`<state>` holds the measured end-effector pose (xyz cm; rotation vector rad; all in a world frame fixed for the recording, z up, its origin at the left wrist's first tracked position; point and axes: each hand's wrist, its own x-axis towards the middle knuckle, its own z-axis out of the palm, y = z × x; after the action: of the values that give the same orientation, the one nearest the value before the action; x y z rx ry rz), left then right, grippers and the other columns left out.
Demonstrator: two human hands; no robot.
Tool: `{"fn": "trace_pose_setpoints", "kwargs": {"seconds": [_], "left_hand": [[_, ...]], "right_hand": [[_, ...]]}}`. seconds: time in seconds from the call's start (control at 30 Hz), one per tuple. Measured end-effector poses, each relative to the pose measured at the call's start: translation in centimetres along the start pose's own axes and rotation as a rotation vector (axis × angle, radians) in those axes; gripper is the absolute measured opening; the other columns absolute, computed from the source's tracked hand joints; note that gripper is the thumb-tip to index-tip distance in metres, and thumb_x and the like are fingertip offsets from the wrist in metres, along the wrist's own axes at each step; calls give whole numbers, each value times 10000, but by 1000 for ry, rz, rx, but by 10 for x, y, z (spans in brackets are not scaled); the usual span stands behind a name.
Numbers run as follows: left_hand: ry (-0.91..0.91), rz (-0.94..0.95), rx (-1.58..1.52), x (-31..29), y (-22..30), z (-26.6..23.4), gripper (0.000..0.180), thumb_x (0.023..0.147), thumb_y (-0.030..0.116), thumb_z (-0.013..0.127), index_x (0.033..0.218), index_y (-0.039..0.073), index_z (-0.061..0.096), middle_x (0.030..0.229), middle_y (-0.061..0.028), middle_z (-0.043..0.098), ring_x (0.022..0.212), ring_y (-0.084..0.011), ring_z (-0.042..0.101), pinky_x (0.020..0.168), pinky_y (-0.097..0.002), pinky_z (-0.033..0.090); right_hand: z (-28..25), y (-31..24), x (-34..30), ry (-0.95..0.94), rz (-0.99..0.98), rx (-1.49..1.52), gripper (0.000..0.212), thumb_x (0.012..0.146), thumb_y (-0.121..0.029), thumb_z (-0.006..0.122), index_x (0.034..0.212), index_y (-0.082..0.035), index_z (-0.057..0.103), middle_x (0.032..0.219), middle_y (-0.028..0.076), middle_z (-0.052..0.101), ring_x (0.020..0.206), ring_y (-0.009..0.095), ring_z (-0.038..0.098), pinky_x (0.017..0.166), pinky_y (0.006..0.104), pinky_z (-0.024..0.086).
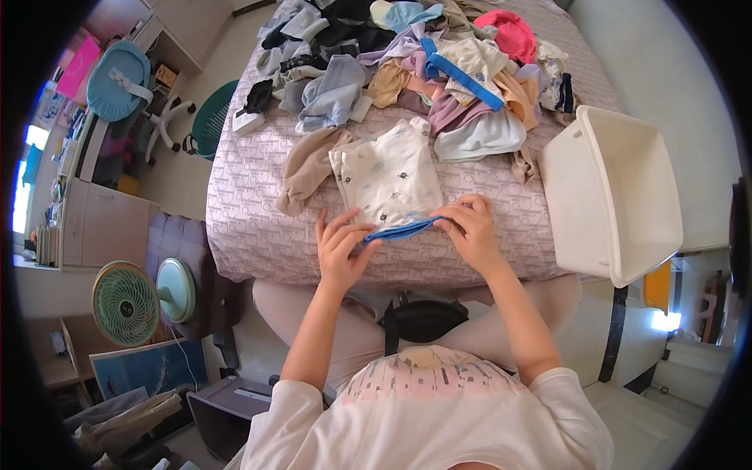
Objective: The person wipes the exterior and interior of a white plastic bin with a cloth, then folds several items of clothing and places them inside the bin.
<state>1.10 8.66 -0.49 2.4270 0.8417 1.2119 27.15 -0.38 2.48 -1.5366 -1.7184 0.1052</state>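
A small white garment (388, 176) with a scattered dark print and a blue band lies on the near part of the bed, its blue edge toward me. My left hand (342, 244) pinches the left end of the blue band between thumb and fingers. At the band's right end, my right hand (470, 235) grips it the same way. The band (403, 229) is stretched in a line between both hands. Partly under the garment's left side is a crumpled brown cloth piece (309, 171). Whether the garment is a top or bottoms, I cannot tell.
A large heap of mixed clothes (407, 63) covers the far part of the patterned bed (251, 200). On the right stands a cream plastic bin (580, 204). A green basket (213, 121), a fan (125, 301) and a swivel chair (117, 82) are on the left.
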Motion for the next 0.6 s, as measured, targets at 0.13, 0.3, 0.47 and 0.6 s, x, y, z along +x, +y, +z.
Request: {"fn": "trace_pose_setpoints", "kwargs": {"seconds": [0.13, 0.3, 0.47, 0.6], "left_hand": [[81, -179, -34, 10, 11, 7, 214, 752, 109, 826, 760, 82, 614, 874, -36, 660, 1038, -251, 657, 1131, -546, 333], [232, -510, -185, 37, 40, 9, 171, 722, 86, 803, 820, 89, 662, 939, -26, 646, 1038, -228, 629, 1102, -508, 328], [-10, 83, 219, 19, 8, 0, 258, 714, 94, 805, 955, 163, 745, 1041, 55, 708, 1124, -206, 618, 1070, -487, 337], [-106, 90, 206, 22, 15, -15, 269, 740, 156, 827, 1000, 196, 773, 1112, 84, 742, 1172, -198, 613, 1060, -474, 347]], "right_hand": [[13, -19, 4, 98, 151, -54, 137, 852, -164, 774, 985, -137, 755, 800, -21, 685, 921, 193, 558, 965, 365, 343], [28, -21, 3, 209, 195, -180, 153, 865, -132, 740, 1017, -156, 738, 860, -24, 678, 943, 193, 557, 972, 379, 364], [25, -10, -4, 46, -326, -267, 251, 839, -93, 736, 1089, -115, 729, 1104, -21, 692, 1091, 204, 613, 945, 397, 453], [19, -10, 1, 7, -233, -168, 298, 837, -82, 743, 1134, -96, 717, 1158, -7, 689, 1114, 196, 629, 927, 372, 460]]}}
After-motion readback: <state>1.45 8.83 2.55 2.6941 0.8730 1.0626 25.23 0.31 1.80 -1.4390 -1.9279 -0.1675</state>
